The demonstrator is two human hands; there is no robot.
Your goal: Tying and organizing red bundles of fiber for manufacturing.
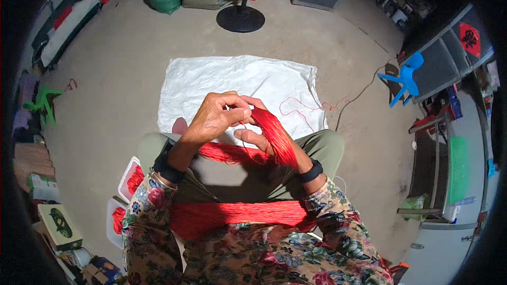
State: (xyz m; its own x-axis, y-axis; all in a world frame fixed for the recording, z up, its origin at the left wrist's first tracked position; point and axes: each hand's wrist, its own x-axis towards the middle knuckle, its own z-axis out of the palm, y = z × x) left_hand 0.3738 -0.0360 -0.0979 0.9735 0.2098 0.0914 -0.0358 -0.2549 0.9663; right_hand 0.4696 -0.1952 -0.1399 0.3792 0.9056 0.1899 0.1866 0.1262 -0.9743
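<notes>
The person is wearing a floral shirt (253, 256) patterned in red, green and cream, with long sleeves ending just below the wrists. Beside each cuff a black band is circling the wrist (312, 171), the left one (167, 169) wider. Olive-green trousers (248, 179) are covering the legs.

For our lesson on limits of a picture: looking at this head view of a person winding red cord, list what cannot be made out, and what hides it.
- Right hand: its palm and most fingers are covered by the red cord looped over it.
- Left hand: whether its fingertips pinch a strand is too small to tell.
- Red bundle on the lap: its ends run under the floral sleeves.
- White sheet: its near edge is hidden by hands and knees.
- Room edges: dark and bent by the fisheye rim.
</notes>
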